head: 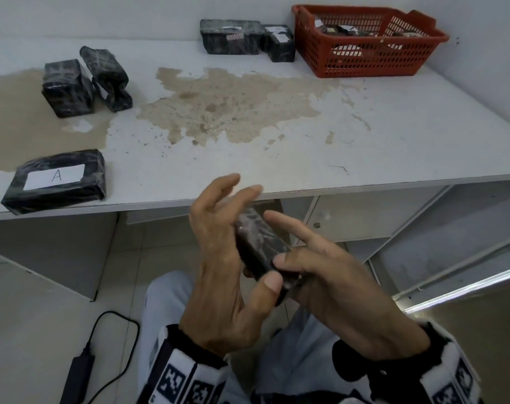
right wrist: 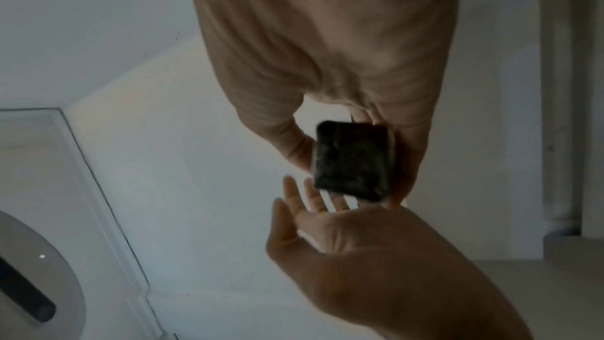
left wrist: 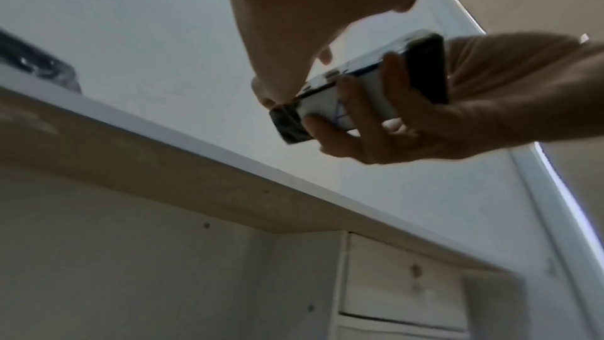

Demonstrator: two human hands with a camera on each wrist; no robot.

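Note:
Just below the table's front edge, both hands hold up a small black wrapped packet (head: 256, 240). My right hand (head: 303, 252) grips it, thumb on top and index finger stretched out. In the left wrist view the right hand (left wrist: 457, 118) curls its fingers under the packet (left wrist: 326, 105), whose underside carries a white label with a blue mark. My left hand (head: 227, 228) lies against the packet's left side with fingers spread straight and the thumb resting on the near end. The right wrist view shows the packet (right wrist: 353, 162) between the right hand's (right wrist: 326, 48) thumb and fingers, with the left hand's (right wrist: 343, 237) palm flat below it.
The white table (head: 364, 141) has a worn brown patch. On it lie a black packet labelled A (head: 55, 179) at the front left, two packets (head: 81, 83) further back, two more (head: 248, 36) by the wall, and a red basket (head: 364, 48) holding several. A charger (head: 81, 368) lies on the floor.

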